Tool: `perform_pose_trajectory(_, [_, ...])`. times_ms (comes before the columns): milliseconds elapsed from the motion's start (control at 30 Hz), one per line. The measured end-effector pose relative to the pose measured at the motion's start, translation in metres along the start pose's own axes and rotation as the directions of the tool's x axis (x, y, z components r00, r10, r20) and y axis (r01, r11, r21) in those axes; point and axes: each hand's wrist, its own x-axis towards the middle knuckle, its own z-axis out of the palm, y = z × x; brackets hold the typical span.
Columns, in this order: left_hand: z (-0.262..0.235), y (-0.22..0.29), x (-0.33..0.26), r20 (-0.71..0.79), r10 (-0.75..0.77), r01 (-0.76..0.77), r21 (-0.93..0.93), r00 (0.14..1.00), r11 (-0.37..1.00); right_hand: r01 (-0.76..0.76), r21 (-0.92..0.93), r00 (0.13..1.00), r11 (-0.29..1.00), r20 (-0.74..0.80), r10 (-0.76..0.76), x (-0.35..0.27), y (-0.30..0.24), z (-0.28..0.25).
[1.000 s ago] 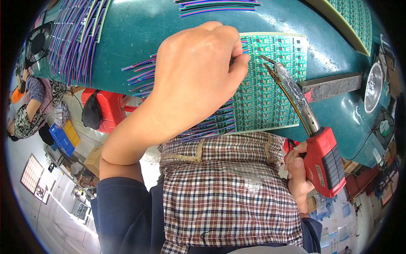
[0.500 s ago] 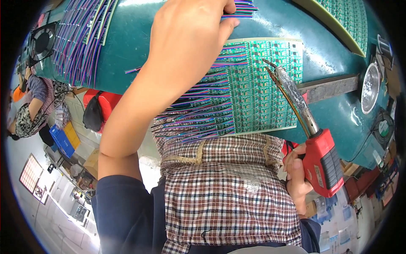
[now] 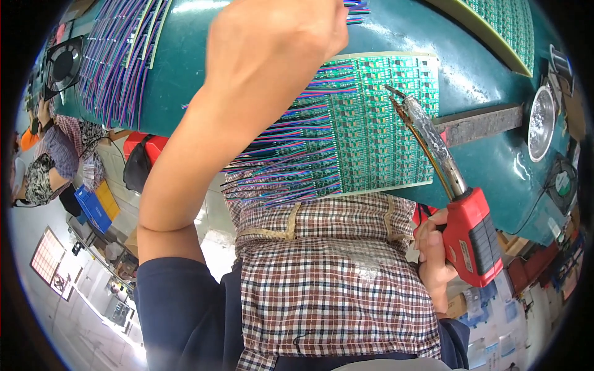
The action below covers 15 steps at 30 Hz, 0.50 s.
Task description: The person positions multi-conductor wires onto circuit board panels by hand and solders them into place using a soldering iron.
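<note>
My right hand [image 3: 434, 263] grips the red handle of a soldering iron [image 3: 461, 216]. Its thin tip hangs over a green circuit board panel [image 3: 377, 136] at the table's near edge. Rows of coloured wires [image 3: 303, 145] stick out leftward from the panel's middle rows. At the top of the view my left hand [image 3: 275, 34] is closed, its fingers bent and largely hidden by its own back. Just right of these fingers lies a bundle of coloured wires [image 3: 357, 12]. Whether a wire is in the left hand cannot be seen.
More wired panels [image 3: 120, 62] lie at the left beside a black fan [image 3: 63, 65]. At the right are a metal bar [image 3: 486, 125], a round metal dish [image 3: 541, 123], a solder spool [image 3: 560, 62] and another fan [image 3: 561, 185]. More panels [image 3: 504, 31] stand far right. Another person [image 3: 59, 151] sits left.
My left hand has shifted slightly left, and its thumb, stretched out beside the wire bundle before, is now drawn in. The right hand and soldering iron have stayed nearly still.
</note>
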Motion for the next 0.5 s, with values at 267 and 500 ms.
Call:
perform_pose_trajectory(267, [-0.038,0.044,-0.020,0.463,-0.372,0.479,-0.135,0.804,0.867,0.004,0.013,1.000,1.000,0.024,-0.005,-0.001,-0.001,-0.002])
perform_pose_trajectory(500, [-0.031,0.056,-0.034,0.508,-0.446,0.556,-0.079,0.737,0.828,0.035,-0.097,0.992,0.995,0.121,-0.023,0.001,-0.004,-0.009])
